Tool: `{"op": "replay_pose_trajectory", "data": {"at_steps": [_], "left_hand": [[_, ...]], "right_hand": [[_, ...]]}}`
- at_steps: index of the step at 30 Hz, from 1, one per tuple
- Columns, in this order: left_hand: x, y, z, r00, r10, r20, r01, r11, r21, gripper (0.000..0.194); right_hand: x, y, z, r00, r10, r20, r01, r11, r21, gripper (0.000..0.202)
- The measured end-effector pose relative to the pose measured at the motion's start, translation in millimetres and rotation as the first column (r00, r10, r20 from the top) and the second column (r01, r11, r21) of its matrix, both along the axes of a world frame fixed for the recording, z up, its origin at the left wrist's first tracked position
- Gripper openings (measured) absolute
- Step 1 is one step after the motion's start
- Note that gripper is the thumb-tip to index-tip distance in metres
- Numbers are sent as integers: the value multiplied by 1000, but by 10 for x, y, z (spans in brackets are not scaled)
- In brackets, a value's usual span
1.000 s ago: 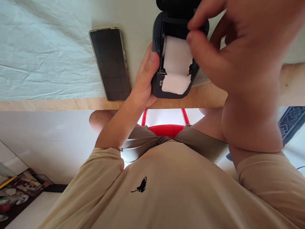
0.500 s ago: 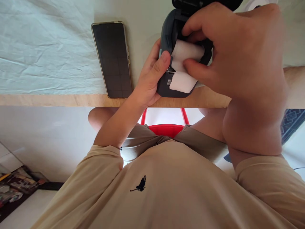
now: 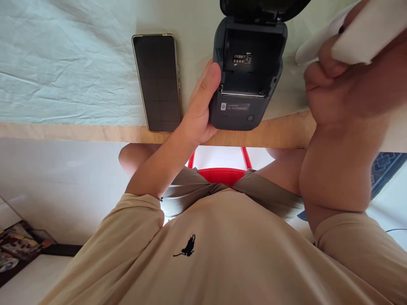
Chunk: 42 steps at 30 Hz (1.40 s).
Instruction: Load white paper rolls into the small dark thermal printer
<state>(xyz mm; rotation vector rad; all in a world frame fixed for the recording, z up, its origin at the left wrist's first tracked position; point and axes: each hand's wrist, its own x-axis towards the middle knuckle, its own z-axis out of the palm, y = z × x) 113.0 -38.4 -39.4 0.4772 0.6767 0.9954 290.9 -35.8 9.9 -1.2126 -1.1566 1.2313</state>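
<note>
A dark portable label printer point(image 3: 246, 108) stands at the table's front edge with its black lid point(image 3: 263, 10) raised. Its paper bay point(image 3: 254, 63) is bare, showing a small printed sticker on the inside. My left hand point(image 3: 200, 101) grips the printer's left side, thumb along the edge. Off to the right, my right hand point(image 3: 333, 80) is closed around a white paper roll point(image 3: 369, 38), lifted well apart from the printer; part of that roll is cut off by the frame. Behind my right hand lies another white, roll-like object point(image 3: 310, 48), partly hidden.
A smartphone point(image 3: 157, 84) with a dark screen lies left of the printer. Wrinkled pale cloth point(image 3: 63, 63) covers the table, whose wooden edge point(image 3: 79, 132) runs along the front. Below are my legs and a red stool point(image 3: 222, 174).
My right hand has pulled the paper roll out of the printer and carried it to the right. My left hand still holds the printer, whose bay is now uncovered.
</note>
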Motion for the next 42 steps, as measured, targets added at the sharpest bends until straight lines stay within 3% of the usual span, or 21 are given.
{"op": "replay_pose_trajectory", "data": {"at_steps": [2,5,7,11,15,18,21,28,33,36,38,42], "left_hand": [[-15,14,27,999,-30,13,30,999,16,54],[-45,25,50,997,-77,20,76,996,34,52],[-52,23,56,997,-77,8,76,997,33,52],[-32,11,74,999,-31,-35,32,999,12,56],[-45,19,102,997,-73,-33,73,997,-4,56],[-75,23,133,995,-96,-29,95,995,-12,54],[-85,14,178,997,-72,-24,71,997,-28,49],[-104,7,206,996,-87,32,88,996,-31,42],[-123,20,176,995,-87,56,86,996,16,48],[-121,22,182,996,-85,41,84,996,27,50],[-123,23,190,997,-80,19,80,997,1,46],[-140,28,200,997,-82,-13,81,996,-39,40]], "right_hand": [[-32,-4,-100,998,-56,-35,57,998,39,32],[-102,-12,-192,990,-132,42,125,983,135,24],[-130,-13,-187,972,-132,194,95,977,190,23],[-141,-25,-96,832,-125,541,-26,964,263,30],[-156,-45,-78,864,-146,483,9,961,275,38],[-172,-55,-102,914,-95,395,6,975,221,41],[-175,-69,-113,908,-81,412,2,982,189,40],[-106,-104,-197,660,-89,746,-89,977,195,37],[-89,-101,-219,654,-151,741,-48,969,241,31],[-83,-111,-200,638,-152,755,-53,969,240,43],[-69,-121,-193,557,-102,824,-128,970,207,52],[-37,-140,-209,412,-77,908,-183,969,165,45]]}}
